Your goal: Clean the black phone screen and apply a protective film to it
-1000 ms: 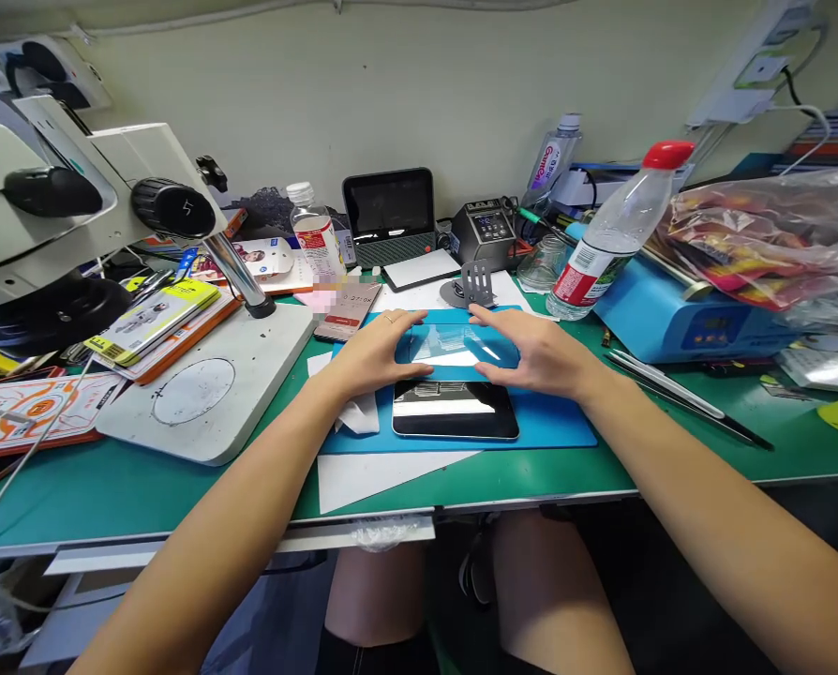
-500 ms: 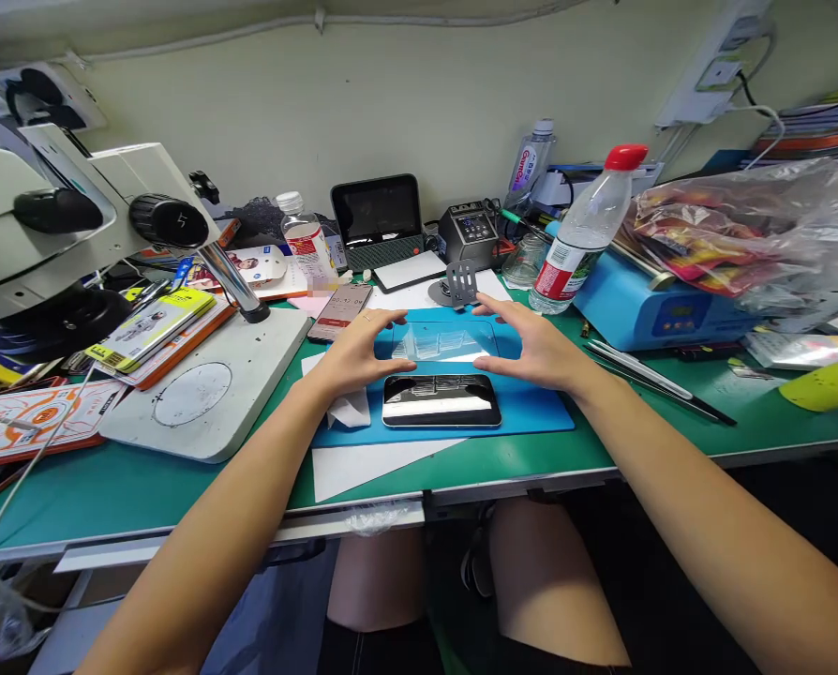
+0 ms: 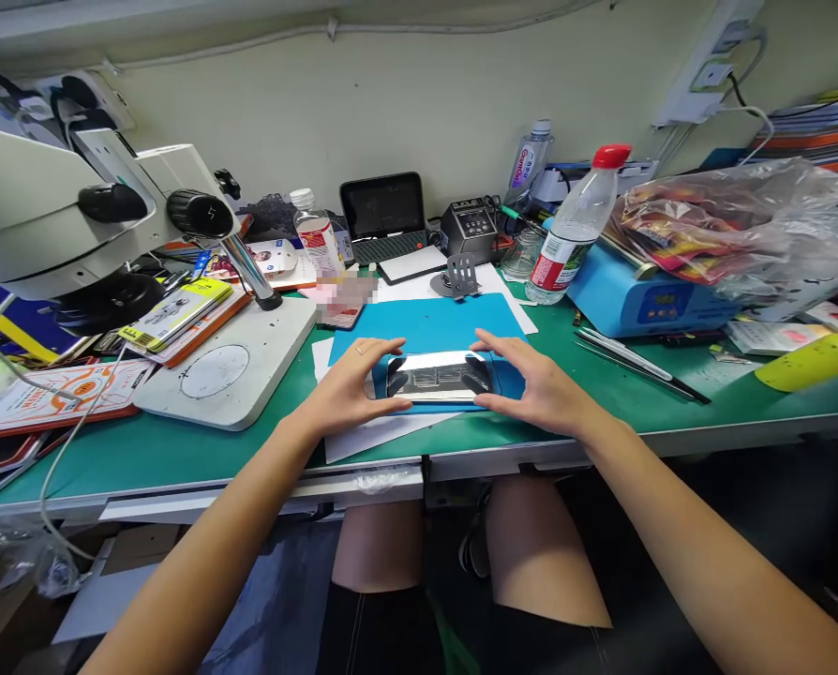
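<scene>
A smartphone (image 3: 439, 386) lies flat on the blue mat (image 3: 426, 319), its dark glossy screen upward and full of bright reflections. Over it is a clear screen protector (image 3: 501, 377), hard to see apart from a faint edge. My left hand (image 3: 352, 382) pinches its left end between thumb and fingers. At the other end my right hand (image 3: 535, 386) grips it the same way. Whether the sheet touches the phone's screen I cannot tell. Part of the mat's front edge is hidden by the phone and hands.
On the left stands a microscope (image 3: 215, 375) on its pale base. Tweezers (image 3: 640, 366) lie to the right, near a red-capped bottle (image 3: 574, 225) and a blue device (image 3: 644, 295) under plastic bags. A second phone (image 3: 341, 314) and a grey stand (image 3: 459, 277) sit behind.
Both hands have come nearer to me, bringing the clear sheet from behind the phone to over it. The camera view has shifted, and a white paper by my left hand is no longer seen.
</scene>
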A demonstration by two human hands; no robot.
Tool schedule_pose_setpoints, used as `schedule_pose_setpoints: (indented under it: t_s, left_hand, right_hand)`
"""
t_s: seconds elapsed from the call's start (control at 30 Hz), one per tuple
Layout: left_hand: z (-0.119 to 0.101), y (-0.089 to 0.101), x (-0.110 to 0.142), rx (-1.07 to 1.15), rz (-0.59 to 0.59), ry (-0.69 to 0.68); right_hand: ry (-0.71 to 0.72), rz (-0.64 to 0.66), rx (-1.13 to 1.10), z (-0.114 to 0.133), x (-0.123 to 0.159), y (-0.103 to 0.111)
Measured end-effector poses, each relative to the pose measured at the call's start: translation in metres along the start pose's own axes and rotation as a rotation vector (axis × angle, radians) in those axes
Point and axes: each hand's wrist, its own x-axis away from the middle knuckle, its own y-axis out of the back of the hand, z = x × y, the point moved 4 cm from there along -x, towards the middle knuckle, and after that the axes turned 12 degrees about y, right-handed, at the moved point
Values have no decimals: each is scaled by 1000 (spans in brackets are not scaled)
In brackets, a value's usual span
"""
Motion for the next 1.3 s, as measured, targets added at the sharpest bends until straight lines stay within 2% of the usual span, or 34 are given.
schedule_pose_setpoints:
  t_s: [0.17, 0.53, 0.9, 1.3]
  left_hand:
    - [6, -1, 0, 33, 30, 32]
    - [13, -4, -3, 48, 36, 82]
    - [10, -5, -4, 23, 85, 117]
    - [7, -4, -4, 12, 85, 124]
  right_hand:
    - [-18, 58, 42, 1, 3, -1]
    - [-63, 53, 122, 0, 2, -2]
    - [-46, 65, 137, -4, 3, -4]
    - [-31, 77, 135, -5, 3, -6]
